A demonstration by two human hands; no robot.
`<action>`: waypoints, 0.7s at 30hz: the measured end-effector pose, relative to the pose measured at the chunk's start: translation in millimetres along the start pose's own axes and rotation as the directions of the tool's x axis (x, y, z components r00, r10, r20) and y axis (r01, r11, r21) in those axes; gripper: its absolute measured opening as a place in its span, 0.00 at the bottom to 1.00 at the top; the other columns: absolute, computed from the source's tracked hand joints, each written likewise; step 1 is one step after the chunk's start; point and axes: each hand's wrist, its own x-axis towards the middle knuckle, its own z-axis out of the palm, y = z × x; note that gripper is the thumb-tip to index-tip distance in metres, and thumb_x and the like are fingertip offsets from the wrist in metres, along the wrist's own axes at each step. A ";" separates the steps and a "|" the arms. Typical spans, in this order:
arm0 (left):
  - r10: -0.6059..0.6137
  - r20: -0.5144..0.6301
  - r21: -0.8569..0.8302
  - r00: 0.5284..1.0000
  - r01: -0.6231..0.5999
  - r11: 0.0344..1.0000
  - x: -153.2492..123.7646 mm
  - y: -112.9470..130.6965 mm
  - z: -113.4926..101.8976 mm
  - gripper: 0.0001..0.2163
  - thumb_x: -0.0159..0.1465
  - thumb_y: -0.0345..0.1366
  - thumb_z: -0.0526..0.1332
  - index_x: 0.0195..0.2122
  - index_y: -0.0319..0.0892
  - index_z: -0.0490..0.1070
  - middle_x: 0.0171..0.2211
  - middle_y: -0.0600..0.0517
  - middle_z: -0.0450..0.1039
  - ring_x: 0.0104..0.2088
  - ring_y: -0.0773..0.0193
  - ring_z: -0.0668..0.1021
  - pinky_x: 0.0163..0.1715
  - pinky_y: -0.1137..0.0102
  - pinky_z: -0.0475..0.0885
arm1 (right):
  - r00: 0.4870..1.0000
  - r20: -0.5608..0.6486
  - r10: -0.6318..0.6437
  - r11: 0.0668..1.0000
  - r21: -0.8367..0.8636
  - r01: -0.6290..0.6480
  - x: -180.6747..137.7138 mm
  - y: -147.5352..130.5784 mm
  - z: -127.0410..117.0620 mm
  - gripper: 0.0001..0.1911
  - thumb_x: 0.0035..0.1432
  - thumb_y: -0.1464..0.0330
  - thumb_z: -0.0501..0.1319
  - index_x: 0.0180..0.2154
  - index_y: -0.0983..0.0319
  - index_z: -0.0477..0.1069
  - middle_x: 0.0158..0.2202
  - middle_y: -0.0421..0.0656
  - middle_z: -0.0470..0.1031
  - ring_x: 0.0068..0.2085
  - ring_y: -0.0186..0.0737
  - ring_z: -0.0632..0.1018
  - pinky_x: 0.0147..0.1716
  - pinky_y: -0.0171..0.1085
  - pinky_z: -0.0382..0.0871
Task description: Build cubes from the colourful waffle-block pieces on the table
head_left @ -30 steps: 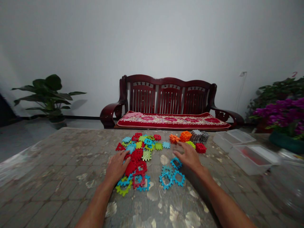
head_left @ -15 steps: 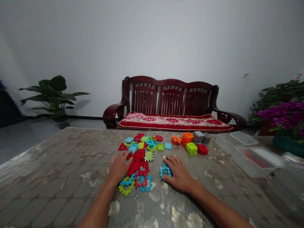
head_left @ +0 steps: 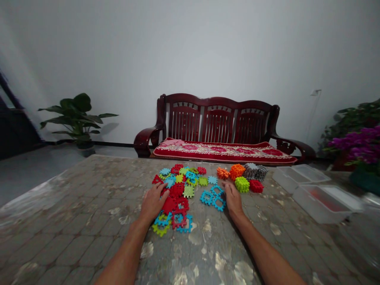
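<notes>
My left hand (head_left: 153, 202) rests at the left edge of a loose heap of toothed plastic building tiles, its fingers stretched over red tiles (head_left: 168, 206). Blue and green frame-shaped tiles (head_left: 162, 223) lie at the heap's near end. To the right of the heap is a small group of blue frame tiles (head_left: 213, 197), flat on the table. Beside that group stands my right hand (head_left: 233, 198), fingers extended and thumb side up, nothing visibly held. Its fingertips are close to the tiles' right side; whether they touch is unclear.
Stacked orange tiles (head_left: 237, 171), grey tiles (head_left: 251, 171), lime tiles (head_left: 242, 185) and red tiles (head_left: 256, 186) stand at the back right. Clear plastic boxes (head_left: 319, 204) sit farther right on the patterned tablecloth (head_left: 97, 206). A wooden bench (head_left: 218, 118) is behind the table.
My right hand has come off the blue frame tiles and moved to their right side. The blue tiles now lie uncovered and spread out. My left hand stays at the heap. The view has shifted slightly.
</notes>
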 end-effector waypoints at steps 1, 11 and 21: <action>-0.006 -0.010 -0.044 1.000 0.005 0.999 0.3 -0.8 -0.6 0.23 0.69 0.45 0.52 0.59 0.42 0.73 0.62 0.40 0.72 0.63 0.51 0.72 0.66 0.51 0.63 | 1.000 -0.002 0.023 1.000 0.020 -0.023 1.1 1.0 -0.4 0.31 0.62 0.48 0.47 0.44 0.61 0.79 0.48 0.51 0.82 0.51 0.50 0.78 0.56 0.46 0.69; 0.048 0.091 -0.268 0.995 -0.022 0.963 -13.0 -2.0 -18.8 0.34 0.61 0.50 0.63 0.67 0.41 0.66 0.66 0.39 0.68 0.66 0.48 0.69 0.67 0.52 0.63 | 0.998 0.005 0.055 0.997 0.053 -0.055 5.8 -3.8 2.2 0.28 0.58 0.49 0.50 0.37 0.61 0.81 0.43 0.50 0.83 0.48 0.50 0.79 0.53 0.46 0.70; 0.149 0.216 0.165 0.965 -0.186 0.969 -86.9 17.4 -7.6 0.48 0.52 0.54 0.71 0.73 0.47 0.57 0.76 0.36 0.46 0.74 0.35 0.52 0.69 0.42 0.51 | 0.999 0.019 0.043 0.998 0.042 -0.044 5.8 -2.3 4.8 0.27 0.58 0.52 0.49 0.38 0.60 0.81 0.42 0.49 0.83 0.47 0.49 0.79 0.52 0.45 0.70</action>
